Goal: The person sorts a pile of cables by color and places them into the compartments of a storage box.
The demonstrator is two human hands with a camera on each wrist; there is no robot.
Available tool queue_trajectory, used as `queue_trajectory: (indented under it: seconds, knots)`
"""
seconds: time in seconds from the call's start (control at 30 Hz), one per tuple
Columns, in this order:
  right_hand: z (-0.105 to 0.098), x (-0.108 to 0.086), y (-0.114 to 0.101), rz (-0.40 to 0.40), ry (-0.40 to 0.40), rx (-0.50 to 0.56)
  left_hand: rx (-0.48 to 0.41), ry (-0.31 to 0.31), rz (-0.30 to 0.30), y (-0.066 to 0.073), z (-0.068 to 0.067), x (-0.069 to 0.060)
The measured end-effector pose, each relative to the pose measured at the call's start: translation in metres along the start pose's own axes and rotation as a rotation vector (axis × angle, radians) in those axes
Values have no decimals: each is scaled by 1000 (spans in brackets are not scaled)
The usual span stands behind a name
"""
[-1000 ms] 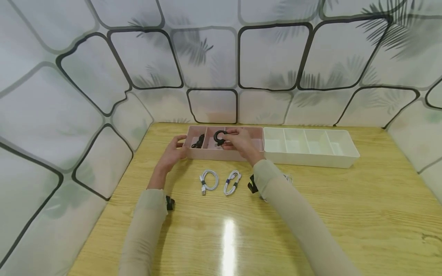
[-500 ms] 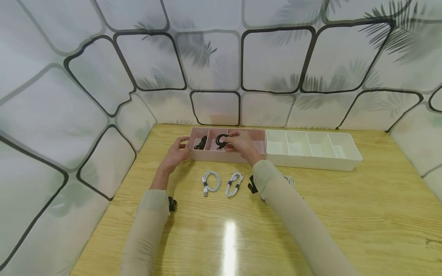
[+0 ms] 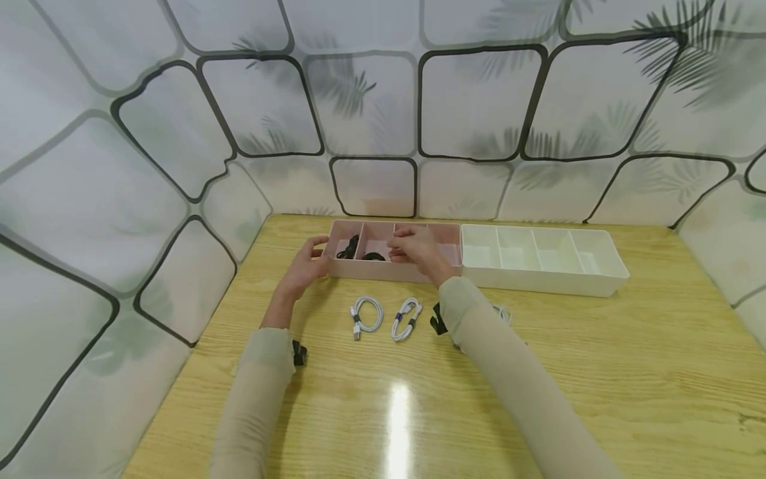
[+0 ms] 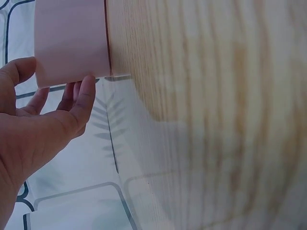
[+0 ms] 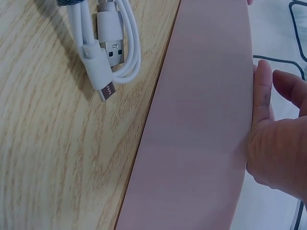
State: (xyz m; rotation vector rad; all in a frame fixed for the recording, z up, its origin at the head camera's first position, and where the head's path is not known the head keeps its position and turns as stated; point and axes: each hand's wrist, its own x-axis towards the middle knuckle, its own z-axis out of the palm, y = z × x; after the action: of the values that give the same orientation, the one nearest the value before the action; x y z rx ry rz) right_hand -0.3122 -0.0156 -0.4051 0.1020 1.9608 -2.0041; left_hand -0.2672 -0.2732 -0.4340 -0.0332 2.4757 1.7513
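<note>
While the left hand [image 3: 305, 271] loosely touches the box [image 3: 380, 270], probably steadying it, the right hand [image 3: 417, 250], relaxed, holds nothing. A divider [image 3: 360, 242] keeps black cables [image 3: 374, 256] apart.

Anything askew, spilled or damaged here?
Nothing stands out. A bundled black cable and a curved black cable sit in separate compartments of the long pink box; two coiled white cables lie tidily on the pale wooden table. Another white cable is partly hidden by the beige right sleeve.
</note>
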Motion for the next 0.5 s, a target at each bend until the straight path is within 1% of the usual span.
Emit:
queue_trajectory:
  seconds: [0.2, 0.27, 0.33, 0.43, 0.5]
  knots:
    - [-1, 0, 0, 8, -7, 8, -8, -6, -3, 2, -1, -2]
    - [-1, 0, 0, 6, -11, 11, -17, -16, -7, 11, 0, -7]
    - [-1, -1, 0, 5, -14, 9, -24, -25, -14, 12, -1, -7]
    - [-2, -1, 0, 5, -18, 7, -22, -23, -16, 12, -1, -7]
    - [-3, -1, 0, 8, -25, 10, -14, -13, -12, 5, -1, -2]
